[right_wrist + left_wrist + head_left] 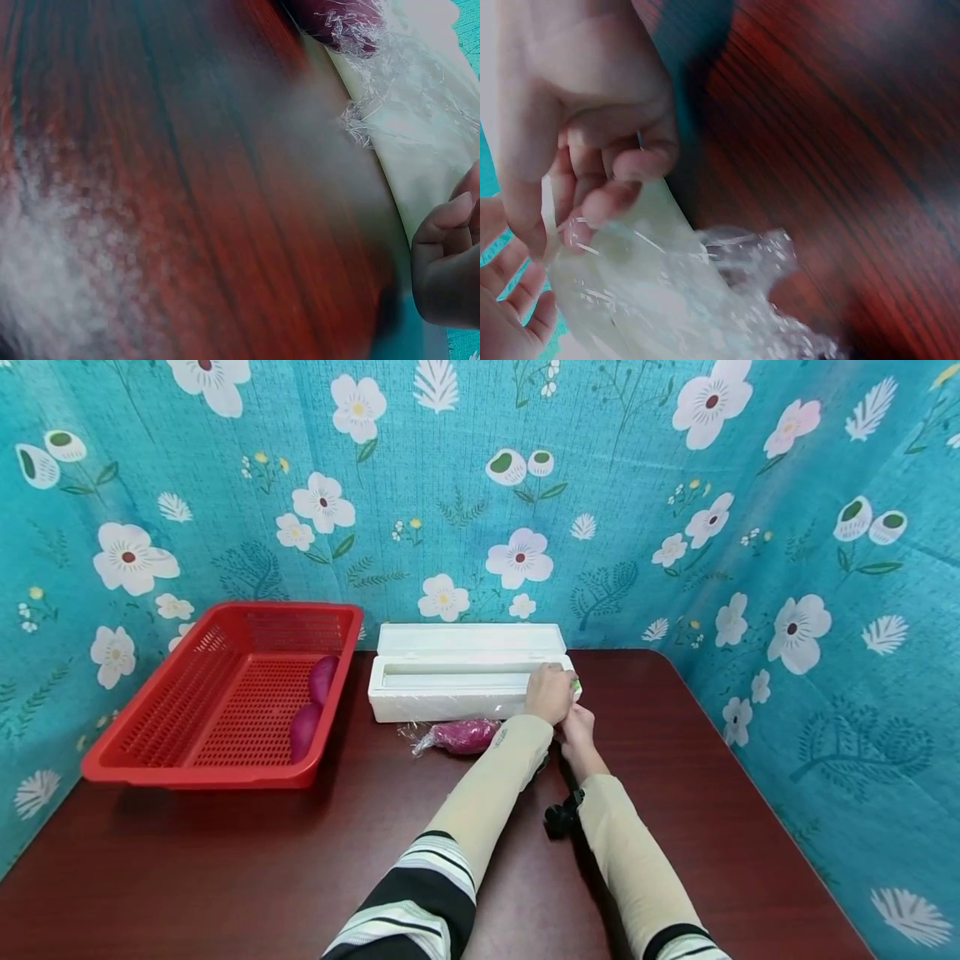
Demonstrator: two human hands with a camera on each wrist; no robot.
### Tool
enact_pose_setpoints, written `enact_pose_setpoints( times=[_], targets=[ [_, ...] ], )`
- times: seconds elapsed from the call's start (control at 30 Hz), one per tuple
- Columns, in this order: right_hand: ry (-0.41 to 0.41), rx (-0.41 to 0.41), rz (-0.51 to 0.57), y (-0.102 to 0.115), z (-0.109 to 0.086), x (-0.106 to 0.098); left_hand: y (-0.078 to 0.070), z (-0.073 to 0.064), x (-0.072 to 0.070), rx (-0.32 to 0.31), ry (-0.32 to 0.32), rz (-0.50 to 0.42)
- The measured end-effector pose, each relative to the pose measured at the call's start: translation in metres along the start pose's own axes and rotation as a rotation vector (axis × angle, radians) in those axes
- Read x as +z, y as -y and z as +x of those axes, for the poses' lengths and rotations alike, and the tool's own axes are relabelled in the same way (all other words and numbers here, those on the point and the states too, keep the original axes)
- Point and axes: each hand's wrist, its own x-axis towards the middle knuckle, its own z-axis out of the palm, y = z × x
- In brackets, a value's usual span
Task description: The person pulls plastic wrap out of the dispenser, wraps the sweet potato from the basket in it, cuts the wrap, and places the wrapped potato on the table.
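A long white cling film box (442, 706) lies along the table's far side, its lid (472, 639) tipped back and a pale roll (457, 680) inside. My left hand (550, 693) is over the right end of the box; in the left wrist view its thumb and curled fingers pinch film by the rim. Crinkled cling film (750, 259) spreads below these fingers. Close under it, my right hand (577, 731) reaches the box's near right corner; loosely bent, spaced fingers show in the left wrist view. An oblong purple vegetable (465, 737) wrapped in film lies before the box.
To the left stands a red perforated basket (217, 774) with two purple vegetables (305, 731) along its right wall. A flowered teal curtain (450, 485) hangs behind and to the right of the dark wooden table (225, 868).
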Motion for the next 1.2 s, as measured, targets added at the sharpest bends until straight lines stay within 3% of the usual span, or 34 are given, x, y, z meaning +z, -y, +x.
enact_pose_setpoints(
  times=[0.17,0.4,0.7,0.97,1.2],
  targets=[
    [0.01,-0.016,0.013,-0.001,0.0,0.004,0.0,0.0,-0.002,-0.007,-0.003,-0.001],
    [0.01,-0.033,0.047,-0.002,0.0,0.007,0.003,0.001,0.002,-0.007,-0.032,0.065],
    [-0.017,-0.038,0.015,-0.003,-0.002,0.009,0.005,0.0,-0.003,-0.04,-0.035,0.079],
    [0.013,-0.014,-0.007,0.0,0.0,0.006,0.009,-0.001,-0.004,-0.04,-0.024,0.02],
    [0.014,0.02,-0.046,0.003,0.001,-0.001,0.007,-0.003,-0.003,-0.109,0.058,-0.154]
  ],
)
